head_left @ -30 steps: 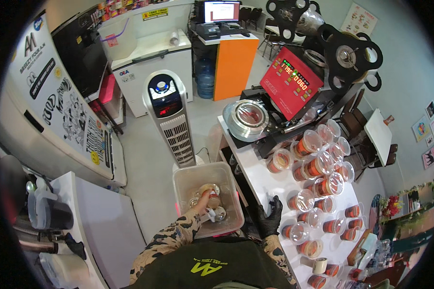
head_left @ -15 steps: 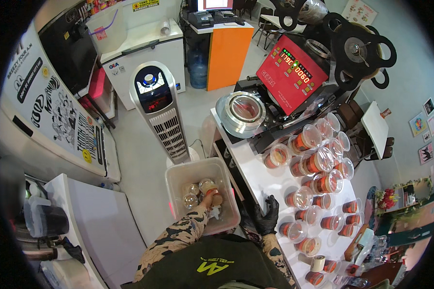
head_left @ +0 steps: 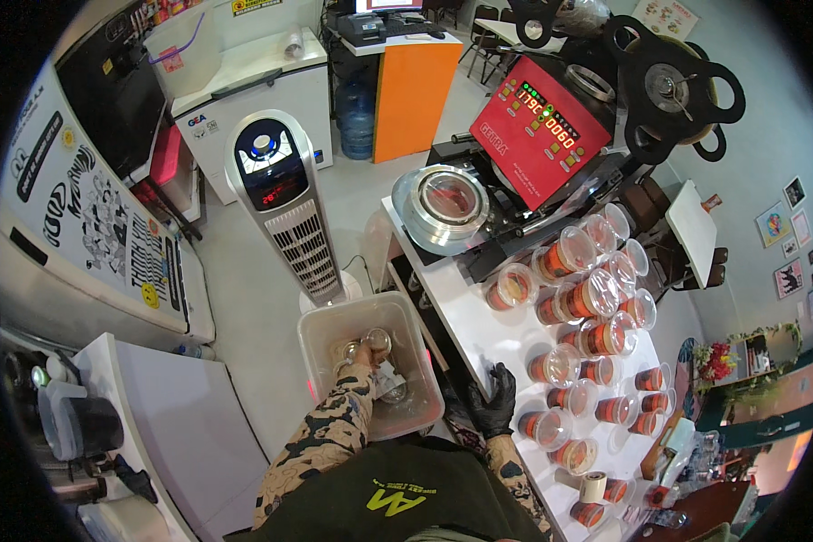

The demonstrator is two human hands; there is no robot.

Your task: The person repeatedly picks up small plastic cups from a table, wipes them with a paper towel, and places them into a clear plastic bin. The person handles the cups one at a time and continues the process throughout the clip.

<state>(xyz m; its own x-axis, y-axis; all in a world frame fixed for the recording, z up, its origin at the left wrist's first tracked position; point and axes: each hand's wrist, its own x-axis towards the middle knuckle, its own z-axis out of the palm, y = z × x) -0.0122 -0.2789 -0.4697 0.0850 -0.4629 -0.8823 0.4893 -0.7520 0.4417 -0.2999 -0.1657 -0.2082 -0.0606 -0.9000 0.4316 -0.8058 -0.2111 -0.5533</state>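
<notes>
Jars (head_left: 378,341) lie low in the tub (head_left: 418,361), so we do best reaching gently, our left hand (head_left: 363,358) among them, its grasp too hidden to tell, our right hand (head_left: 493,403) loose and empty at the bench (head_left: 466,316) edge.

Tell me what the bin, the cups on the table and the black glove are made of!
The bin looks like smooth plastic, going by its pale, milky walls. The cups seem to be glossy plastic: they're see-through with bright glints. The glove may be thin rubber, since it fits snugly and shines slightly, but I'm unsure.
</notes>
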